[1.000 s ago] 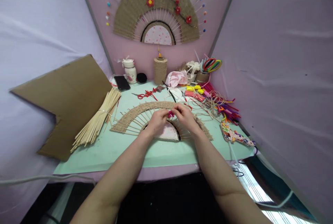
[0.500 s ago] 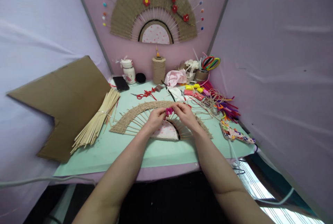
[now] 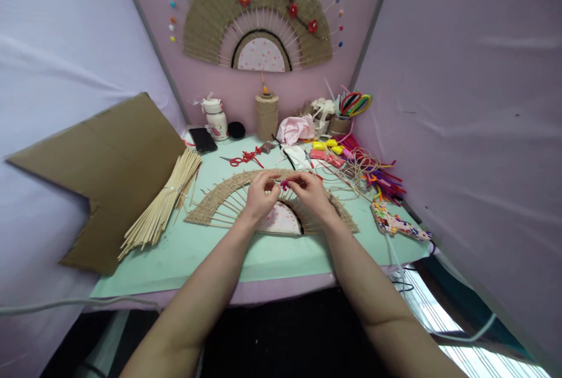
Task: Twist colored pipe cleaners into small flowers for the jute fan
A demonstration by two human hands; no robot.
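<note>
A half-round jute fan (image 3: 219, 199) on wooden sticks lies flat on the pale green table mat (image 3: 197, 255). Both hands hover over its middle. My left hand (image 3: 259, 196) and my right hand (image 3: 311, 191) meet fingertip to fingertip, pinching a small pink pipe-cleaner piece (image 3: 284, 184) between them. The fingers of both hands are closed on it. The fan's pink centre (image 3: 281, 223) is partly hidden by my hands.
A bundle of bamboo sticks (image 3: 164, 202) and a cardboard sheet (image 3: 100, 173) lie at the left. Red scissors (image 3: 239, 160), a twine spool (image 3: 267, 116), a phone (image 3: 204, 138), a bottle (image 3: 216, 118), pipe cleaners (image 3: 377, 176) and a glue gun (image 3: 397, 224) crowd the back and right. A finished fan (image 3: 257, 12) hangs on the wall.
Both hands have shifted slightly up and away over the fan, still working the pink piece. Less of the pink piece shows between the fingertips now.
</note>
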